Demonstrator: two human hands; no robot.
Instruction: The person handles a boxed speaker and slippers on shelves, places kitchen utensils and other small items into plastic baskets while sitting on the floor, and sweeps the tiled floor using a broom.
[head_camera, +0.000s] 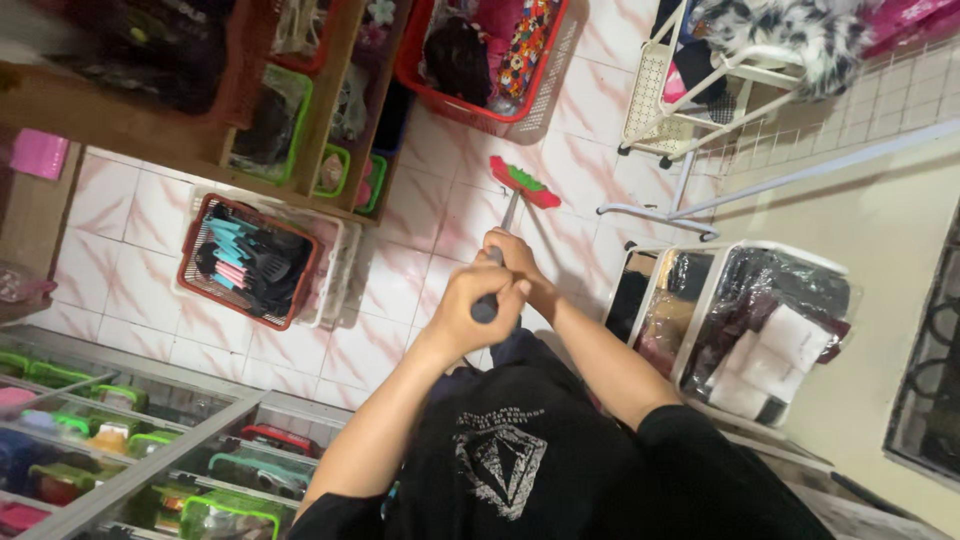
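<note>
Head view, one item in use: a broom (522, 186), red head with green trim, grey handle with a dark grip end.

Grip: left hand (474, 308) wrapped tight round the top of the handle; right hand (513, 258) closed on the shaft just below, the two hands touching.

Position: head resting on the pink-and-white tiled floor (130, 215), in the open strip between the red basket (480, 60) and the white rack (690, 85).

Axis: long axis runs from the hands down to the floor, head end pointing away from the body, toward the basket.

Risk, as judged: a wide stroke could knock the brown basket of utensils (248, 260) or the rack's legs, both near.
</note>
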